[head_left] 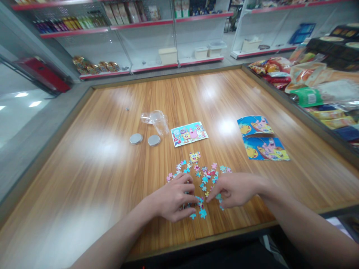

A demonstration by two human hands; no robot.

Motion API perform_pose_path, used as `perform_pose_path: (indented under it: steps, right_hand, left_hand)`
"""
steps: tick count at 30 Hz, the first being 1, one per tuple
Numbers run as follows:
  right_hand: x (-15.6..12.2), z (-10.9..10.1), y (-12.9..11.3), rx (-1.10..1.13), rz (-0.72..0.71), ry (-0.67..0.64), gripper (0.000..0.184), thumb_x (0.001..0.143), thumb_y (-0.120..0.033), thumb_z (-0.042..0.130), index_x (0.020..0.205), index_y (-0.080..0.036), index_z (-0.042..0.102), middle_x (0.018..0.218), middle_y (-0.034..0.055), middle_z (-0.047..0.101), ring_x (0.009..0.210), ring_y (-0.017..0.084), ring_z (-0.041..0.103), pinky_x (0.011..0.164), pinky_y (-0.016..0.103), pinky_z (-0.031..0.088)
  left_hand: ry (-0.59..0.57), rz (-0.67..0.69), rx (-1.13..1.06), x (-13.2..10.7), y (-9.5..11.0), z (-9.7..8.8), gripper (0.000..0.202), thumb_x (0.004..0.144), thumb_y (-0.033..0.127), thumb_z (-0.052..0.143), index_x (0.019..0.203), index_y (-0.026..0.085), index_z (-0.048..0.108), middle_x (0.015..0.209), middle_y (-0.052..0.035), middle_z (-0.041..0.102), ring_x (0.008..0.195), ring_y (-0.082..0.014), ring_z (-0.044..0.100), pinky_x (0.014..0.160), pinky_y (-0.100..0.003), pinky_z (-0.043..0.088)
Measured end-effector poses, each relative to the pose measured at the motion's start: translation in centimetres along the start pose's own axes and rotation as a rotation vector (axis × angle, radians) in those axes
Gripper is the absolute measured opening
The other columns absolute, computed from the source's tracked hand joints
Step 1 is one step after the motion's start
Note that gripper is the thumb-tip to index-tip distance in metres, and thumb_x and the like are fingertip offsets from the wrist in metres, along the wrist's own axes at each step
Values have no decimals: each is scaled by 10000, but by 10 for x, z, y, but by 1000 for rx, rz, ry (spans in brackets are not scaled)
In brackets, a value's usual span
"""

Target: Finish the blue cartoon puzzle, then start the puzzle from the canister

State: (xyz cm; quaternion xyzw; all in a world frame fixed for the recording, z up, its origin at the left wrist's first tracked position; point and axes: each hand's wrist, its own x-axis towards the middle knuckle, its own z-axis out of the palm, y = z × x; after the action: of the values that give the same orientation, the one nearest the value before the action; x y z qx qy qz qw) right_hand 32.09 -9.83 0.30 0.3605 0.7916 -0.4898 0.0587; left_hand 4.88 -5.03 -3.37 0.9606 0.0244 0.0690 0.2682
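Several small colourful jigsaw pieces [202, 172] lie scattered on the wooden table [112, 157] near its front edge. My left hand [175, 200] rests on the near part of the pile, fingers curled over a small cluster of joined pieces [193, 203]. My right hand [234, 190] is beside it, fingertips pinched on a puzzle piece [218, 197]. A printed cartoon picture card [189, 133] lies just beyond the pieces.
Two round metal lids [136, 138] [154, 140] and clear plastic tubes [157, 119] lie left of the card. Two more cartoon picture sheets [260, 137] lie at right. Snack packets [308, 82] line the table's right edge; shop shelves [146, 41] stand behind.
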Motion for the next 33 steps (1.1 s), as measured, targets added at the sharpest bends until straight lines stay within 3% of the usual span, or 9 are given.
perform_pose_path:
  steps: [4, 8, 14, 17, 22, 27, 30, 33]
  right_hand:
    - [0, 1, 6, -10, -1, 59, 454, 772, -120, 571, 1149, -254, 784, 867, 18, 782, 607, 112, 584, 598, 218, 390]
    - [1, 6, 12, -58, -14, 61, 580, 734, -78, 542, 1241, -280, 737, 948, 26, 788, 737, 151, 653, 662, 230, 428]
    - [2, 7, 5, -142, -37, 64, 650, 711, -118, 561, 1332, -271, 672, 620, -16, 652, 527, 129, 475, 534, 235, 318]
    - [4, 5, 2, -151, -25, 161, 636, 725, -103, 527, 1324, -260, 673, 623, -21, 623, 508, 117, 431, 519, 238, 280]
    - [7, 5, 7, -237, 8, 268, 488, 754, -104, 515, 1159, -258, 738, 811, 25, 724, 665, 150, 564, 596, 252, 325]
    - [9, 5, 11, -264, 13, 285, 385, 797, -113, 496, 1011, -263, 779, 721, 14, 707, 650, 148, 581, 605, 250, 326]
    - [13, 9, 13, -341, 70, 397, 455, 798, -113, 501, 1148, -266, 750, 714, 16, 701, 629, 146, 575, 599, 251, 313]
    - [18, 14, 16, -421, 136, 473, 644, 810, -122, 511, 1435, -264, 564, 742, 26, 710, 631, 160, 582, 606, 254, 327]
  left_hand:
    - [0, 20, 4, -1, 0, 0, 190, 922, 360, 618, 1018, 269, 754, 845, -64, 598, 969, -256, 499, 890, -418, 438]
    - [-23, 13, -1, -1, 1, 0, 232, 921, 368, 611, 1076, 253, 738, 874, -69, 610, 966, -260, 497, 885, -424, 440]
    - [11, -25, 20, 2, 1, -1, 314, 985, 354, 541, 1223, 205, 679, 898, -83, 639, 960, -260, 504, 881, -425, 434]
    - [32, -51, 62, 3, 0, 0, 287, 997, 374, 537, 1172, 218, 703, 887, -79, 638, 943, -251, 504, 863, -416, 421]
    - [39, -49, 104, 3, -1, 1, 311, 993, 397, 548, 1228, 242, 680, 941, -71, 625, 935, -239, 499, 875, -409, 408]
    - [64, -50, 151, 2, -3, 1, 298, 995, 407, 557, 1228, 280, 692, 894, -59, 594, 929, -236, 487, 860, -392, 395]
    - [81, -51, 150, 2, -4, 1, 262, 991, 379, 565, 1161, 263, 726, 890, -62, 602, 933, -235, 485, 880, -398, 397]
    - [103, -57, 143, 0, -6, 0, 226, 985, 340, 572, 1074, 237, 752, 875, -63, 617, 946, -236, 485, 902, -409, 404]
